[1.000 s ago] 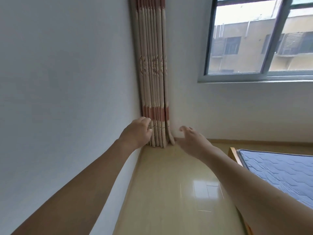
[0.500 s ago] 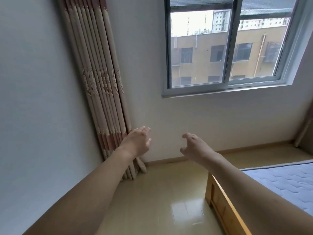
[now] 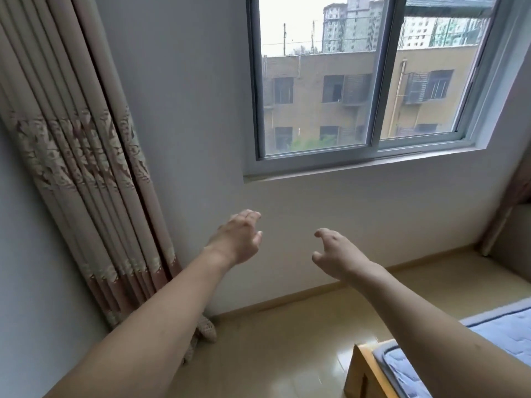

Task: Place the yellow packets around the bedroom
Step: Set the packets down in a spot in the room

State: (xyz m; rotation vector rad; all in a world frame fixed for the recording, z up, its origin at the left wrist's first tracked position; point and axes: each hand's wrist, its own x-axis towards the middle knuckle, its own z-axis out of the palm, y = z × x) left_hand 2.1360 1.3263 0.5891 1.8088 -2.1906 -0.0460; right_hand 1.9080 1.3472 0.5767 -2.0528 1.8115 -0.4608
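- My left hand [image 3: 240, 241] is stretched out in front of me at the middle of the frame, fingers nearly straight and close together, holding nothing.
- My right hand [image 3: 337, 255] reaches forward just right of centre, a little lower than the left, its fingers loosely curled and spread, with nothing between them.
- The two hands are apart, with a bare strip of wall [image 3: 359, 214] showing between them; neither one touches the wall or anything else.
- I cannot see any yellow packets in this view, neither in my hands nor on the floor, the bed or the sill.
- Both forearms run in from the lower corners of the frame, bare to the edge of the picture.
- Behind my left forearm, along the left side of the frame, hangs a pleated beige curtain [image 3: 86, 168] with a patterned band across its middle and a pinkish band near its hem; its end bunches on the floor by the corner.
- In the upper right of the frame is a sliding window [image 3: 385, 73] with a pale frame, and buildings show through the glass.
- The window sill [image 3: 359, 165] runs above my hands.
- The floor [image 3: 287, 354] is glossy and pale yellow, with a wooden skirting along the wall's foot.
- In the lower right corner lies a bed [image 3: 362, 372] with a wooden frame and a bluish quilted mattress [image 3: 402, 366], partly hidden by my right arm.
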